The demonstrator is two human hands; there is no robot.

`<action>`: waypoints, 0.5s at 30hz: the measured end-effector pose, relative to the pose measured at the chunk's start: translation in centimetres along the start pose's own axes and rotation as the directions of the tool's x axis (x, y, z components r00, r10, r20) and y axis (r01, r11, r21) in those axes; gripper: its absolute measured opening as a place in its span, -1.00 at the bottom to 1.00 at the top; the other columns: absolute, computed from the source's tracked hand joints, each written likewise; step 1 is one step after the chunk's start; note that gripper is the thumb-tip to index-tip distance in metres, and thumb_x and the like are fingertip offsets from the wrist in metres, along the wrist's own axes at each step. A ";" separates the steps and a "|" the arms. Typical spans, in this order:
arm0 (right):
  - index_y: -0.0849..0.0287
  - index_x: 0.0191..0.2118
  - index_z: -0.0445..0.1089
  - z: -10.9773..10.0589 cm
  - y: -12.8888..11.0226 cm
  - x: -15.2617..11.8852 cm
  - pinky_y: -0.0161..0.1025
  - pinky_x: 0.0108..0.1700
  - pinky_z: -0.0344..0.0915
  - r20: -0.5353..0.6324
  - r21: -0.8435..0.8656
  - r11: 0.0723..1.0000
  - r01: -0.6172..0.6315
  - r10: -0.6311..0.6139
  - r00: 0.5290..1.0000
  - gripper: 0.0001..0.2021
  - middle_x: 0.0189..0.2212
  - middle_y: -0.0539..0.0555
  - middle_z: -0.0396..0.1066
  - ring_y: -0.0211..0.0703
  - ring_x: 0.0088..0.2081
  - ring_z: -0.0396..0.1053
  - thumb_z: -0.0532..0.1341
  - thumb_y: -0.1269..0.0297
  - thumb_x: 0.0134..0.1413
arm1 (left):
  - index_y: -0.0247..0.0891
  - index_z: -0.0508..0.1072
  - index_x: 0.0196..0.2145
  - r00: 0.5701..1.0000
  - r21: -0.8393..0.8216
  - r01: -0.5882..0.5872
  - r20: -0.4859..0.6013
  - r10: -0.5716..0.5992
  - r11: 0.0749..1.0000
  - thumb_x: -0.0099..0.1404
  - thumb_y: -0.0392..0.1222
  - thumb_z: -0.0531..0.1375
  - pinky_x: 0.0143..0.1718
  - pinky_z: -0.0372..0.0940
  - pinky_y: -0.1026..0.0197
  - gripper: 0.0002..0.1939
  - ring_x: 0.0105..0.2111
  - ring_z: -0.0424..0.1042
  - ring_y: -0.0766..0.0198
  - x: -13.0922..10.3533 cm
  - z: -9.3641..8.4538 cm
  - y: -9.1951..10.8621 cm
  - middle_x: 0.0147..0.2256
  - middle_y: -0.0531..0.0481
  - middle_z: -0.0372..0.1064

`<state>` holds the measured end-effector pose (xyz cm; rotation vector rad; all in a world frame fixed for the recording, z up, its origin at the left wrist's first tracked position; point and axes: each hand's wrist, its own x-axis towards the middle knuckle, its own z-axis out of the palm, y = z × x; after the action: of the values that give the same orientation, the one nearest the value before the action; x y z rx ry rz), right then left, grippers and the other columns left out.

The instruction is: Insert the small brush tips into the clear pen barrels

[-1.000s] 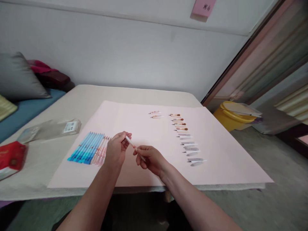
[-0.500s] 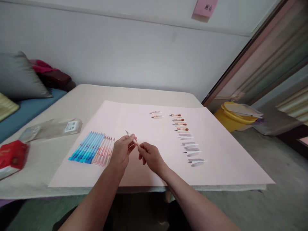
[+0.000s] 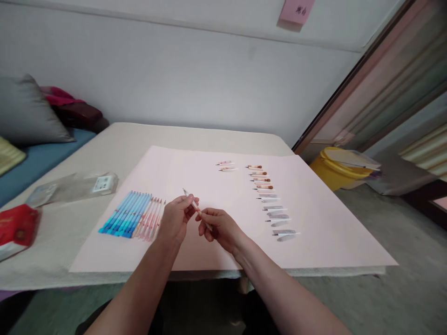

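My left hand (image 3: 179, 215) is closed around the front part of a slim white-and-pink pen (image 3: 193, 203), its tip pointing up and away. Farther back on the same pen, the fingers of my right hand (image 3: 218, 225) pinch its barrel. Left of my hands lie a row of blue pens (image 3: 127, 214) and, beside them, several pink pens (image 3: 150, 218), partly behind my left hand. To the right runs a column of small pen parts: brown-topped pieces (image 3: 260, 180) with thin refills, then clear grey pieces (image 3: 279, 216). Two short sets of pen parts (image 3: 226, 169) lie at the back middle.
Everything lies on a pale pink sheet (image 3: 331, 242) over a cloth-covered table (image 3: 195, 134). A clear plastic bag (image 3: 80, 188) and a red packet (image 3: 19, 226) are at the left. Off the right side stands a yellow bucket (image 3: 333, 170). A wall rises behind.
The fingers of my right hand have shifted on the pen, and more of its rear end shows below them. My left hand holds nearly the same place.
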<state>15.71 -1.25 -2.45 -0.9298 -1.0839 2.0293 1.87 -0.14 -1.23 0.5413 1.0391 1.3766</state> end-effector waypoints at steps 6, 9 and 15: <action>0.26 -0.32 0.37 0.1 -0.5 0.0 -0.37 -0.55 0.04 -0.017 -0.001 1.000 -0.013 0.013 1.000 -0.70 -0.56 0.04 0.39 -0.37 -0.62 0.22 0.17 0.07 0.01 | -0.41 0.46 -0.48 1.000 0.013 0.010 0.019 -0.011 1.000 0.02 -0.12 0.26 -0.46 0.22 0.25 -0.76 -0.54 0.28 0.38 -0.2 -0.1 0.3 -0.48 -0.08 0.36; 0.27 -0.35 0.39 0.0 -0.5 0.2 -0.35 -0.52 0.08 -0.020 -0.001 1.000 -0.024 0.024 1.000 -0.73 -0.55 0.04 0.38 -0.35 -0.59 0.23 0.22 0.12 -0.05 | -0.40 0.45 -0.48 0.999 0.025 0.021 0.033 -0.022 0.999 0.01 -0.12 0.26 -0.48 0.21 0.25 -0.76 -0.56 0.27 0.39 -0.3 0.0 0.5 -0.48 -0.08 0.35; 0.26 -0.39 0.38 0.0 0.5 0.8 -0.35 -0.50 0.09 -0.056 -0.060 0.998 -0.015 0.012 0.998 -0.77 -0.56 0.03 0.38 -0.37 -0.60 0.22 0.29 0.18 -0.14 | -0.35 0.42 -0.42 0.995 0.003 0.009 -0.102 -0.008 1.000 -0.07 -0.22 0.30 -0.43 0.22 0.28 -0.78 -0.45 0.34 0.35 -0.3 0.4 0.8 -0.41 -0.05 0.36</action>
<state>15.21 -0.82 -3.08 -1.0211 -1.1169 1.9790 1.77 -0.17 -0.27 0.4727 1.1251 1.4071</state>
